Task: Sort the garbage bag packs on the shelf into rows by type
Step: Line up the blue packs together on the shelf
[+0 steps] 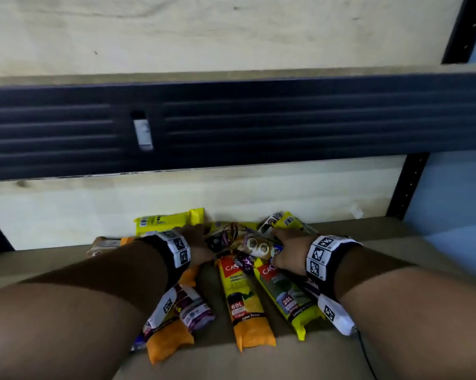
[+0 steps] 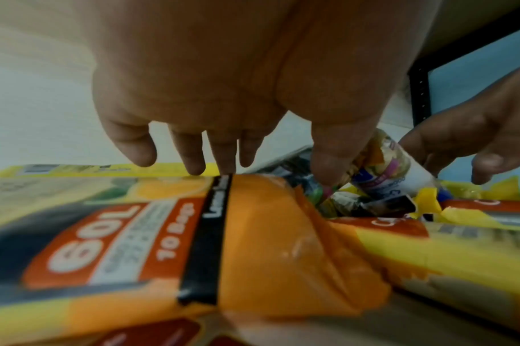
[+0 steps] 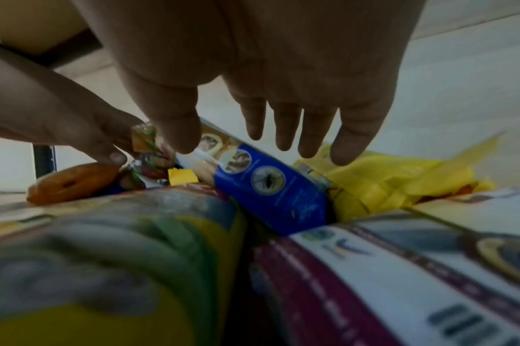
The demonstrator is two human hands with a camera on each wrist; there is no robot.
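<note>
While both hands reach into the jumbled pile of packs [image 1: 239, 242] on the shelf [image 1: 368, 237], the left hand [image 1: 197, 244] and right hand [image 1: 289, 250] hang with fingers loose, gripping nothing. Nearer than the pile lie an orange 60L pack [image 1: 248, 305] and a yellow 25L pack [image 1: 289, 297].

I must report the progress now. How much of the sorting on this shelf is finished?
Little looks done: the packs lie mixed and crossing, with an orange 60L pack beside a yellow 25L pack. In hand: the left hand and right hand reach, fingers spread, into the jumbled pile at the back. All rows remain to be formed.
</note>
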